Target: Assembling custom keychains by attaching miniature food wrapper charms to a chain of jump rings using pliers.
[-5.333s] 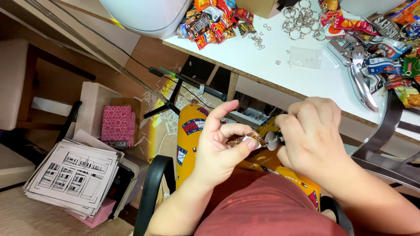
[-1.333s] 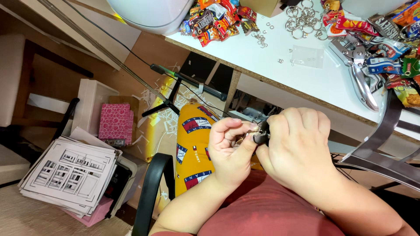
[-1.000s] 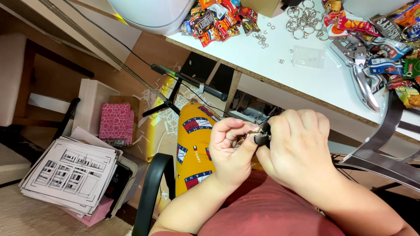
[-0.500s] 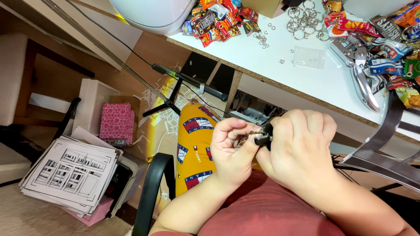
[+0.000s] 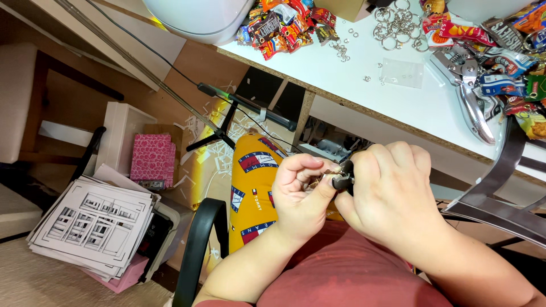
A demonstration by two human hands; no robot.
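Note:
My left hand (image 5: 301, 196) pinches a small brownish metal piece (image 5: 316, 181) between thumb and fingers, held over my lap in front of the white desk. My right hand (image 5: 392, 196) grips a small dark plier-like tool (image 5: 343, 181) whose tip meets that piece. Both hands touch each other at the fingertips. The small piece is mostly hidden by my fingers, so I cannot tell its exact shape.
The white desk (image 5: 352, 74) carries a heap of colourful snack wrappers (image 5: 278, 28), several metal rings (image 5: 398, 23), a clear plastic bag (image 5: 401, 71) and silver pliers (image 5: 472, 96). A yellow bag (image 5: 253, 187), chair armrest (image 5: 196, 250), pink box (image 5: 151, 159) and paper stack (image 5: 94, 224) lie below.
Five seconds ago my hands were slightly apart with the piece showing. Now they are pressed together with the dark tool on it. Over the last second only small finger shifts.

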